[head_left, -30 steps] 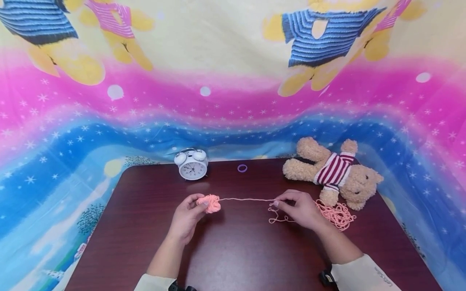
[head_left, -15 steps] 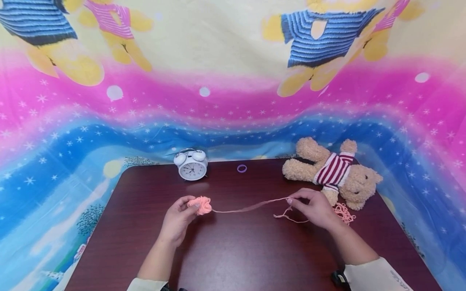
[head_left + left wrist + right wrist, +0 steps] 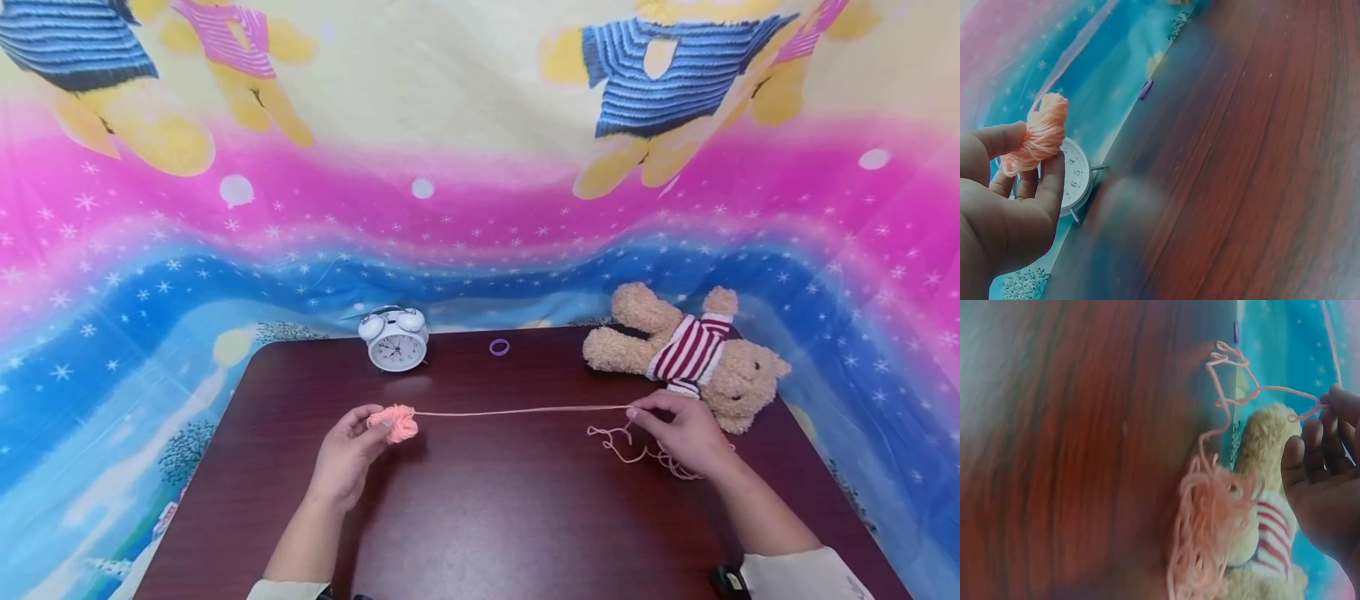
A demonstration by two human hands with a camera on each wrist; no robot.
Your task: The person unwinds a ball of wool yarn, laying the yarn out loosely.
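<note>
My left hand pinches a small wound bundle of peach yarn between thumb and fingers. From the bundle a single strand runs almost straight across to my right hand, whose thumb and forefinger pinch it. Below those fingertips a loose length dangles in kinks. In the right wrist view it leads down to a tangled heap of the same yarn beside the teddy bear; my right hand hides most of this heap in the head view. The left wrist view shows the bundle's wraps held at the fingertips.
A white twin-bell alarm clock stands at the back left of the dark wooden table. Near the back edge lies a purple ring. A teddy bear in a striped top lies at the back right. Behind hangs a printed cloth.
My hands have moved apart, the left to the left and the right to the right. The strand between them has lengthened, sagged midway, and is now nearly straight.
</note>
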